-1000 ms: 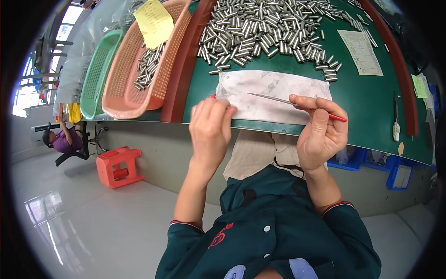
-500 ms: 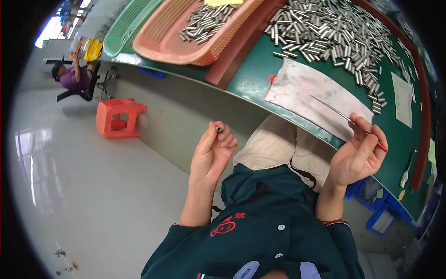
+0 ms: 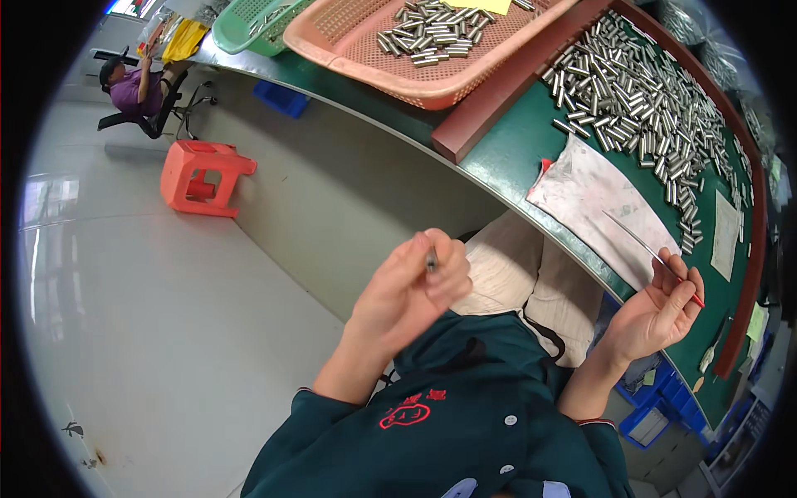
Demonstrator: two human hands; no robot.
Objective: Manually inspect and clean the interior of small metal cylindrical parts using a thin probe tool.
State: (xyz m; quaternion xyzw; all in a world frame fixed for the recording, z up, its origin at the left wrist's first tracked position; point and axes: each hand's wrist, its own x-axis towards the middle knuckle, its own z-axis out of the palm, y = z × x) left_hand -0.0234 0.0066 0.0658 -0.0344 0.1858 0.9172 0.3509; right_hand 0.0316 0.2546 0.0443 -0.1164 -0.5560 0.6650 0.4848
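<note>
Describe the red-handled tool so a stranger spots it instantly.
Find the green table, then the stained white cloth at its near edge. By the cloth's right end, the right hand holds the tool. Unlike the short metal cylinders nearby, it is long and thin, with a red handle.

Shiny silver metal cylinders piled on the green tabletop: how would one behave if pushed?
The shiny silver metal cylinders would likely roll sideways, being round and lying loose on the green tabletop. Their glossy, smooth-looking surface suggests they may be slippery. They're probably stiff: their sides look straight, with none visibly bent in the pile.
</note>
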